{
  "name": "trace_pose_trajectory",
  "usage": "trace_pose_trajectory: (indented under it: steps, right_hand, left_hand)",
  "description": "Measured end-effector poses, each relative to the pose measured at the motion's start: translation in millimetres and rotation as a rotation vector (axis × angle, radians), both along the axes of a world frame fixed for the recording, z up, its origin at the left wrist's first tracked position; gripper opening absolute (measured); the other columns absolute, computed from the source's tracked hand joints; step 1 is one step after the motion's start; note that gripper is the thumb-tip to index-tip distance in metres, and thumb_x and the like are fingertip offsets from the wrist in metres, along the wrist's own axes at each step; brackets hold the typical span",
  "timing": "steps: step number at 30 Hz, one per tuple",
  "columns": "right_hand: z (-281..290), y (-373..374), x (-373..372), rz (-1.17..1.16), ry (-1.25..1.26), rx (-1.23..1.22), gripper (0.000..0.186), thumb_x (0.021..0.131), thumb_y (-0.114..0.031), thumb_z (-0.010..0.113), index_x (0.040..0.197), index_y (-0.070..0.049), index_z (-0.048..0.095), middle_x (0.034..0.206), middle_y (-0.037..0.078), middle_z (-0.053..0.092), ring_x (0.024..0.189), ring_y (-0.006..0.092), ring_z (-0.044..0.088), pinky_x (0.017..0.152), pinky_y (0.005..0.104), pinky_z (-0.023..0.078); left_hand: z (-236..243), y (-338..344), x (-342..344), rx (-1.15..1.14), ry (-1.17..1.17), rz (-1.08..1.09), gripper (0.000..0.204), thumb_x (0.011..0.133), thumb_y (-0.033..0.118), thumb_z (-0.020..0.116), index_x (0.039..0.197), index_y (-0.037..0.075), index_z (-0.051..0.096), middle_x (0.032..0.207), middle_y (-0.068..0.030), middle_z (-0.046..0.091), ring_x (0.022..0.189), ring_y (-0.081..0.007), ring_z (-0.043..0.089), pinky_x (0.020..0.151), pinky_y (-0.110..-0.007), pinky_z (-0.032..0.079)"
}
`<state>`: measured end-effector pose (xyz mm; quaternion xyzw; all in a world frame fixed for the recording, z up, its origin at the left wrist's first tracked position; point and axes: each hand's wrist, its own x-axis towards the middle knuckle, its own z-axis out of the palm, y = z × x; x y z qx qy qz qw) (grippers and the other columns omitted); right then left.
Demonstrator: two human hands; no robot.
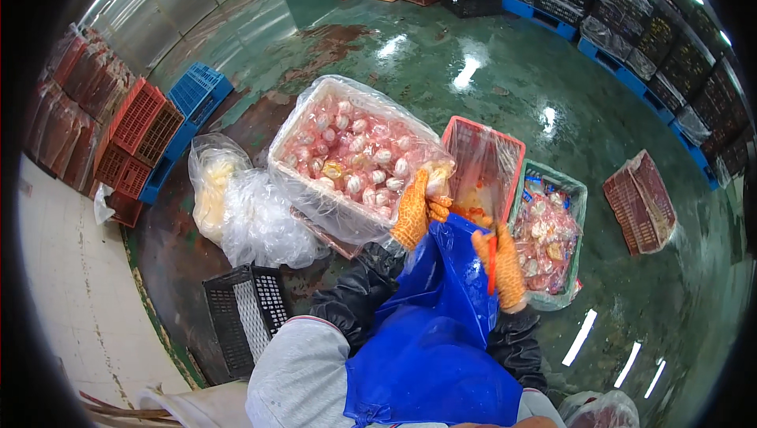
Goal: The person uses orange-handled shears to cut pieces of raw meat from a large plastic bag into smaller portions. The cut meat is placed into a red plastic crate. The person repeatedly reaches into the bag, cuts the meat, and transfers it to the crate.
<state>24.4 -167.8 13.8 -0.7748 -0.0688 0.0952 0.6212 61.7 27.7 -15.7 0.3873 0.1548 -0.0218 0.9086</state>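
Observation:
My left hand (pixel 413 211), in a textured orange glove, is closed on a clear plastic packet (pixel 441 176) with pale contents at the right corner of a large white crate (pixel 359 227). That crate is lined with clear film and full of pink packets (pixel 355 156) with white round parts. To the right, my gloved right hand (pixel 505 270) is closed around a slim red tool (pixel 492 258); its working end is unclear. Just beyond my hands, a red crate (pixel 514 147) lined with film holds some orange-red bits. Beside it a green crate (pixel 582 227) holds more pink packets.
Clear plastic bags (pixel 260 215) lie left of the white crate, with a black crate (pixel 248 310) nearer me. Red crates (pixel 142 117) and blue pallets (pixel 193 93) stand far left. Stacked dark crates (pixel 631 14) line the right. A dark red crate (pixel 643 199) sits alone on the wet green floor.

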Motion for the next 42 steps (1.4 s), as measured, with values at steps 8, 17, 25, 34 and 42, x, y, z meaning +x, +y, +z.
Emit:
trace_pose_trajectory:
  steps: [8,17,25,34,42]
  right_hand:
    - [-20,16,-6,0.125,-0.050,-0.179,0.048,0.077,-0.022,0.068,0.116,-0.001,0.048,0.075,0.002,0.055,0.067,0.0092,0.050,0.064,0.0247,0.043]
    - [6,19,-9,0.156,-0.016,-0.011,0.038,0.082,-0.022,0.063,0.114,-0.003,0.052,0.075,0.001,0.057,0.067,0.0080,0.051,0.061,0.0228,0.043]
    - [3,20,-12,0.169,0.261,0.081,0.036,0.086,-0.029,0.057,0.114,-0.005,0.053,0.072,-0.001,0.057,0.061,0.0050,0.050,0.055,0.0185,0.040]
    - [29,10,-1,0.251,0.325,0.082,0.037,0.086,-0.030,0.056,0.114,-0.007,0.054,0.068,-0.001,0.055,0.052,0.0045,0.047,0.044,0.0180,0.037]
    - [19,-8,3,0.414,0.487,0.399,0.043,0.090,-0.035,0.048,0.112,0.002,0.052,0.063,0.000,0.051,0.038,0.0046,0.038,0.033,0.0187,0.031]
  left_hand:
    - [24,-31,-5,0.302,-0.056,0.212,0.045,0.091,0.047,0.038,0.078,0.008,0.057,0.048,-0.0034,0.050,0.034,-0.0120,0.044,0.031,-0.023,0.034]
    - [21,-38,-12,0.307,-0.103,0.142,0.027,0.091,0.035,0.047,0.084,0.010,0.056,0.047,-0.0002,0.047,0.033,-0.0078,0.039,0.030,-0.023,0.028]
    - [9,-39,-8,0.308,-0.077,0.168,0.024,0.089,0.035,0.051,0.082,0.011,0.051,0.048,0.0013,0.046,0.032,-0.0061,0.037,0.028,-0.022,0.025]
    - [11,-22,-7,0.387,-0.049,-0.004,0.022,0.089,0.034,0.052,0.084,0.013,0.053,0.046,0.0042,0.041,0.032,-0.0054,0.034,0.030,-0.021,0.023]
    - [25,19,-5,0.243,-0.042,-0.450,0.038,0.090,0.046,0.042,0.084,0.011,0.056,0.046,0.0006,0.044,0.032,-0.0087,0.037,0.030,-0.022,0.025]
